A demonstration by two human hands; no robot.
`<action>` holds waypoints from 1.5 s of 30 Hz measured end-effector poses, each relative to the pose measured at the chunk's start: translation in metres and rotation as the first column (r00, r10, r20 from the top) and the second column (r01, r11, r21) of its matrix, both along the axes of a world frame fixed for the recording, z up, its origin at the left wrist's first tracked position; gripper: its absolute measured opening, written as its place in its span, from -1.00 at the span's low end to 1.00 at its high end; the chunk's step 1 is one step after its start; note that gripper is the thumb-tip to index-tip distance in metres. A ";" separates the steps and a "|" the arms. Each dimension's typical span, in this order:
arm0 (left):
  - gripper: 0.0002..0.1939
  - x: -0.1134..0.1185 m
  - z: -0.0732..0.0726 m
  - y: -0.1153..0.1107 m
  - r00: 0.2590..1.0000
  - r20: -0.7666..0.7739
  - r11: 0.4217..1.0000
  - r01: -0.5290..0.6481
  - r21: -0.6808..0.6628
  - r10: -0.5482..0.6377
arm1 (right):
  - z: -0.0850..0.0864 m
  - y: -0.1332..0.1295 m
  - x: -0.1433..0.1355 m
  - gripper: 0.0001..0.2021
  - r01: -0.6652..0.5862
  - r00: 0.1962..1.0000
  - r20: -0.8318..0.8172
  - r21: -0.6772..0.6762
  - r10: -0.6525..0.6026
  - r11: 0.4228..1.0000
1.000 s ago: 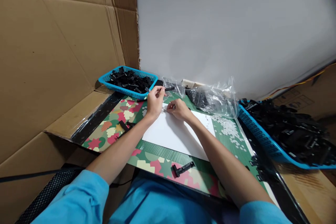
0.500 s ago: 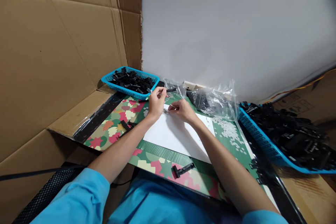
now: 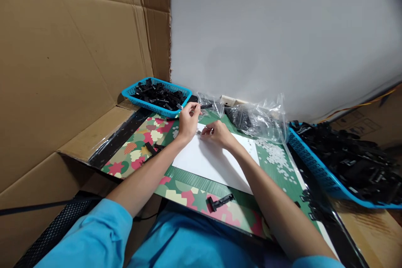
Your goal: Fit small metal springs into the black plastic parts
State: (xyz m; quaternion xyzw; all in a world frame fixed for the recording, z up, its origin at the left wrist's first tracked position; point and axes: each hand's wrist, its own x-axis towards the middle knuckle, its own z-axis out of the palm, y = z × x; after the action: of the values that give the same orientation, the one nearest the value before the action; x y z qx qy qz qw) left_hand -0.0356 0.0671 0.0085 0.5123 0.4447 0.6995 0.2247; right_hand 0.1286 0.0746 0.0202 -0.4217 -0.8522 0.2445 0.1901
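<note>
1. Left hand [image 3: 188, 122]: gripping slim black part [image 3: 206, 106], which pokes out right of the fingers, above the right hand [image 3: 218, 135].
2. Right hand: fingertips pinched together over white sheet [image 3: 194, 160]; can't tell what's in them.
3. Blue basket [image 3: 132, 99], black pieces inside: beyond left hand, leftward.
4. White discs [image 3: 275, 155]: on worktop [image 3: 188, 179], right of right hand.

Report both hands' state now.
Left hand: closed, holding a slim black plastic piece.
Right hand: closed over the rectangular white sheet; held item cannot be told.
</note>
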 end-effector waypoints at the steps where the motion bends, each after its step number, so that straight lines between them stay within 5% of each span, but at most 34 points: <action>1: -0.76 0.000 0.000 0.000 1.000 -0.001 1.000 0.001 -0.001 -0.001 | 0.000 -0.001 -0.001 -0.93 -0.003 1.000 0.006 -0.003 0.003 1.000; 34: -0.78 0.000 0.003 -0.002 0.999 -0.023 0.998 0.039 -0.049 -0.040 | -0.006 -0.012 -0.010 -0.87 -0.050 0.999 -0.007 -0.027 0.050 0.998; 40: -0.84 0.003 -0.001 -0.003 0.985 -0.124 0.987 0.101 -0.127 -0.117 | 0.024 -0.022 0.021 -0.96 -0.068 0.990 -0.124 -0.064 0.060 0.996; 45: -0.87 0.013 0.002 -0.013 0.938 -0.224 0.958 0.231 -0.168 -0.266 | 0.036 -0.026 0.071 -0.80 0.057 0.896 -0.415 -0.238 -0.155 0.970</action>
State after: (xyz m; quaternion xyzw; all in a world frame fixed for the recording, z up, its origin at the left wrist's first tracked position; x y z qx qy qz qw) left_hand -0.0230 0.0545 0.0102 0.6297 0.4484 0.5641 0.2901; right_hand 0.1995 0.0483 0.0557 -0.4214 -0.7325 0.4135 0.3390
